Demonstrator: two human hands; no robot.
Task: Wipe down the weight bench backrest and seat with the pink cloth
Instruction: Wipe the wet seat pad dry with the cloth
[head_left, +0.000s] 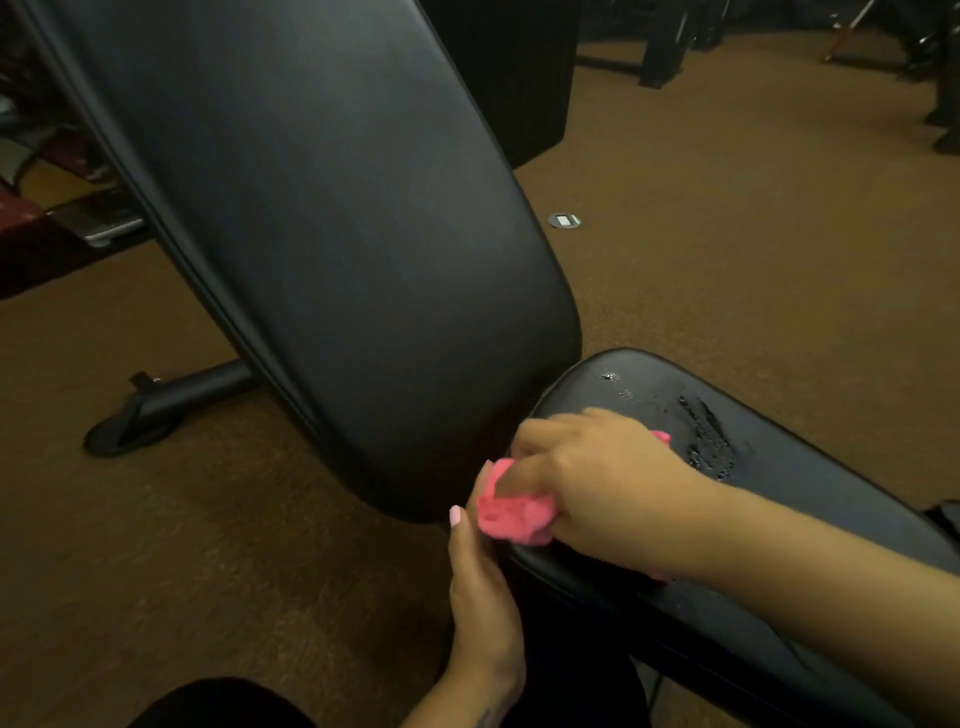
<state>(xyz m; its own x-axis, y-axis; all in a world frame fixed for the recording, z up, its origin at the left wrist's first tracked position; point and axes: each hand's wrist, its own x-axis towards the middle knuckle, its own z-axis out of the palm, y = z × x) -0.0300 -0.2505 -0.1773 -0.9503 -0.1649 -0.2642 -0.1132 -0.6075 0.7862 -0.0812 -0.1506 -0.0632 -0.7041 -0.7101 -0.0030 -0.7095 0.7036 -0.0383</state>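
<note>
**Weight bench, wipe-down in progress**

Black padded vinyl backrest (332, 249): tilted up, its lower edge just above the seat's near end.
Black padded vinyl seat (779, 499): a patch of wet droplets (709, 441) on its upper surface.
Crumpled pink cloth (511, 512): lies on the seat's end nearest the backrest.
Right hand (592, 483): fingers curled over the cloth, grasping it against the seat.
Left hand (483, 587): beside the seat's edge, fingers extended and relaxed, tips touching the cloth.
Brown carpeted floor (727, 234): round metal floor plate (564, 220) set in it.

no legible text or labels anywhere
</note>
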